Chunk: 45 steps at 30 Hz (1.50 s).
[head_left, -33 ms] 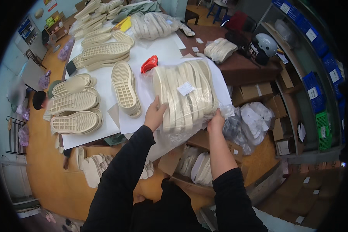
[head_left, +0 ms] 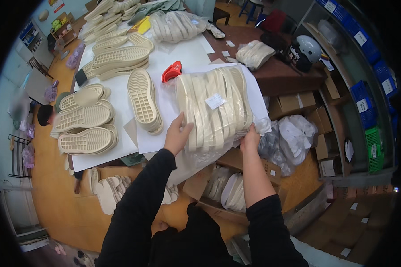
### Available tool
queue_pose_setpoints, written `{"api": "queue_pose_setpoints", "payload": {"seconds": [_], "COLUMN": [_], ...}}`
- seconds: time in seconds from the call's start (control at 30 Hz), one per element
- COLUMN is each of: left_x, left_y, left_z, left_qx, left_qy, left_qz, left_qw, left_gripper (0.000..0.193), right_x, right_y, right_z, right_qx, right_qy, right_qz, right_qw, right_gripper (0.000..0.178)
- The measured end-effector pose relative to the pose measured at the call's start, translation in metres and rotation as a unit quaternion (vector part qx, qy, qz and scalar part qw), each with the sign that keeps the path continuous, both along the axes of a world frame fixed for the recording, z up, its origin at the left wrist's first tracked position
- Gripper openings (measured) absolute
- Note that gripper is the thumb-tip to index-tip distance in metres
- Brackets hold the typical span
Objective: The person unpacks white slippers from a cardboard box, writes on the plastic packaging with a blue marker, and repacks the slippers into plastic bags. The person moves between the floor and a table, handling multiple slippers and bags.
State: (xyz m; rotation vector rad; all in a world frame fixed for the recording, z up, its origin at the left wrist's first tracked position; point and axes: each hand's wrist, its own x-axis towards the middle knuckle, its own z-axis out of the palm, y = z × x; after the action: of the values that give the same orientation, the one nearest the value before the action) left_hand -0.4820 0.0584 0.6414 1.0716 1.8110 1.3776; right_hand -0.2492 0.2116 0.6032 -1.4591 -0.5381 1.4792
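A clear plastic bag packed with cream shoe soles lies on white sheets at the table's near right corner, a small white label on top. My left hand is at the bag's near left corner, thumb and fingers apart. Closed at the near right corner, my right hand pinches the bag's gathered plastic. Just beyond the bag sits a red tape dispenser. To its left stands a stack of cream soles, tread side up.
More sole stacks cover the table's left side. Below the near edge is an open carton holding bagged soles. White plastic bags lie to the right, by a shelf with blue bins. Another person is low beside the table's left.
My left hand has drawn back slightly toward me along the bag's edge. My right hand keeps its hold, and the bag stays about where it was.
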Motion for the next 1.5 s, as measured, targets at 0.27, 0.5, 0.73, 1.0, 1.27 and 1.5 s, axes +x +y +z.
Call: {"api": "queue_pose_setpoints", "payload": {"seconds": [0.27, 0.5, 0.73, 1.0, 1.27, 1.5], "left_x": [0.022, 0.074, 0.054, -0.004, -0.037, -0.064], "left_y": [-0.353, -0.616, -0.688, -0.654, -0.639, -0.631], "left_z": [-0.112, -0.14, -0.15, -0.151, -0.12, -0.103], "left_qx": [-0.394, -0.615, -0.409, -0.382, -0.421, -0.537], "left_qy": [0.122, -0.158, -0.048, -0.085, -0.183, 0.043], "left_qz": [-0.017, 0.075, 0.139, 0.176, 0.105, -0.143], "left_qw": [0.911, 0.769, 0.901, 0.903, 0.882, 0.83], "left_gripper": [0.053, 0.052, 0.019, 0.024, 0.021, 0.022], "right_x": [0.103, 0.159, 0.148, 0.113, 0.111, 0.117], "right_y": [-0.144, -0.417, -0.446, -0.5, -0.536, -0.527], "right_z": [-0.101, -0.143, -0.079, -0.072, -0.083, -0.065], "right_qx": [-0.001, -0.149, -0.232, -0.063, 0.045, -0.014], "right_qy": [-0.062, -0.374, -0.321, -0.438, -0.458, -0.477], "right_qz": [0.229, 0.58, 0.526, 0.58, 0.527, 0.559], "right_qw": [0.972, 0.708, 0.753, 0.684, 0.714, 0.678], "right_gripper": [0.051, 0.05, 0.029, 0.025, 0.029, 0.028]}}
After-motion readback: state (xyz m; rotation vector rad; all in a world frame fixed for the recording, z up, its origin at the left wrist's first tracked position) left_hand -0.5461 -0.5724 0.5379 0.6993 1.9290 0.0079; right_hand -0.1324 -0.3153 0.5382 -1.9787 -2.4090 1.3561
